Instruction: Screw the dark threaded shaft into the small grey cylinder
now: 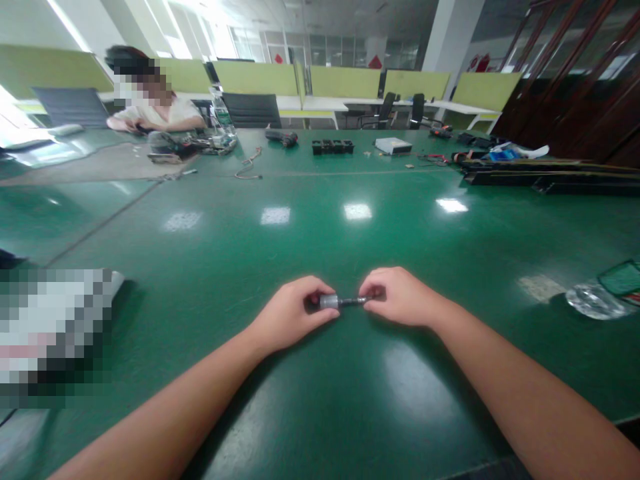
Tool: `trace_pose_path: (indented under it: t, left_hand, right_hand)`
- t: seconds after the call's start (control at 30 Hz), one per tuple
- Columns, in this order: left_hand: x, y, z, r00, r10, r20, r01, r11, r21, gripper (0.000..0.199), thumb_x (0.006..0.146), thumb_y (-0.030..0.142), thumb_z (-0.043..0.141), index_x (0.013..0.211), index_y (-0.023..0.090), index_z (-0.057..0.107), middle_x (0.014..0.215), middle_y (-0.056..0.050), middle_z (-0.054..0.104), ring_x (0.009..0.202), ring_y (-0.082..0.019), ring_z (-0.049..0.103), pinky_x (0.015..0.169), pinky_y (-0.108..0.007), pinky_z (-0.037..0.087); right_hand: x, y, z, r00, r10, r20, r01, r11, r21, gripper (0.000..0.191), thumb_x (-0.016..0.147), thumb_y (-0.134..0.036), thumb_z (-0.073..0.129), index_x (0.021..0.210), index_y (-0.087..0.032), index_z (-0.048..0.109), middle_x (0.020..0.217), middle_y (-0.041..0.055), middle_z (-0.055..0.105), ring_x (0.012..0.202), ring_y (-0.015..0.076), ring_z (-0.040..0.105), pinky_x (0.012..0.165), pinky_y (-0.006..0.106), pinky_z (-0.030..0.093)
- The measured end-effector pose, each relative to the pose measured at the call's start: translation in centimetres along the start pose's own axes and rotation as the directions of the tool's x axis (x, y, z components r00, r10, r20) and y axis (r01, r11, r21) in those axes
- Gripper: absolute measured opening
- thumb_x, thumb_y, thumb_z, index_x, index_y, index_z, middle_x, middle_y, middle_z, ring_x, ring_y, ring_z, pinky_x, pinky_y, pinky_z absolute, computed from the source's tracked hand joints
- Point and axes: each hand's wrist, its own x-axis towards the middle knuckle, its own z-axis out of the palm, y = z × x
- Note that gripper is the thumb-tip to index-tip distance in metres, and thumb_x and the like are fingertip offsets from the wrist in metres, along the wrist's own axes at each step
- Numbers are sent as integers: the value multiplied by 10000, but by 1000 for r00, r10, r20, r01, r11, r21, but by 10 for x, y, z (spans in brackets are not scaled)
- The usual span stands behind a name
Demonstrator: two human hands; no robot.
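Near the middle of the green table [320,247], my left hand [300,310] is closed around a small silver cylinder [329,302], gripped between thumb and fingers. A thin dark shaft with a shiny tip [354,302] extends from the cylinder toward the right. My right hand [393,297] pinches the far end of this shaft between thumb and fingertips. The two hands are a short gap apart, with the shaft spanning it roughly level. What lies inside the right fingers is mostly hidden.
A blurred pale box [55,327] lies at the left, a clear plastic bottle [597,300] at the right. Across the table are a black block [333,147], a white box [393,146], cables and dark strips [550,175]. A person [160,110] sits at the far left.
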Motion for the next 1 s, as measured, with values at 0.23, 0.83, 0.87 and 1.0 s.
trace_pose_path:
  t: [0.23, 0.83, 0.87, 1.0]
  left_hand:
    - [0, 1, 0, 1000, -7, -1, 7, 1000, 0, 233, 821, 374, 725, 983, 210, 697, 892, -20, 696, 786, -177, 634, 711, -280, 497]
    - [-1, 0, 0, 1000, -3, 14, 3, 1000, -4, 230, 830, 380, 726, 991, 218, 695, 911, -9, 692, 801, -171, 630, 723, -280, 490]
    - [-1, 0, 0, 1000, -3, 15, 3, 1000, -4, 230, 830, 380, 726, 991, 219, 695, 912, -9, 692, 801, -171, 631, 723, -279, 490]
    - [-1, 0, 0, 1000, 3, 10, -3, 1000, -4, 231, 830, 378, 727, 992, 217, 694, 912, -9, 692, 798, -170, 631, 727, -279, 490]
  right_hand:
    - [-1, 1, -1, 1000, 7, 6, -7, 1000, 1, 128, 754, -137, 709, 869, -184, 738, 799, 11, 690, 702, 127, 590, 654, 251, 443]
    - [-4, 3, -7, 999, 28, 22, -27, 997, -67, 109, 753, -168, 716, 854, -198, 748, 801, 5, 686, 713, 127, 591, 657, 249, 438]
    - [-4, 3, -8, 999, 31, 25, -29, 997, -75, 109, 753, -170, 717, 854, -198, 748, 800, 5, 685, 711, 127, 590, 657, 250, 436]
    - [-4, 4, -14, 998, 56, 12, -55, 994, -96, 115, 745, -159, 714, 850, -192, 749, 795, 7, 688, 704, 127, 594, 661, 252, 438]
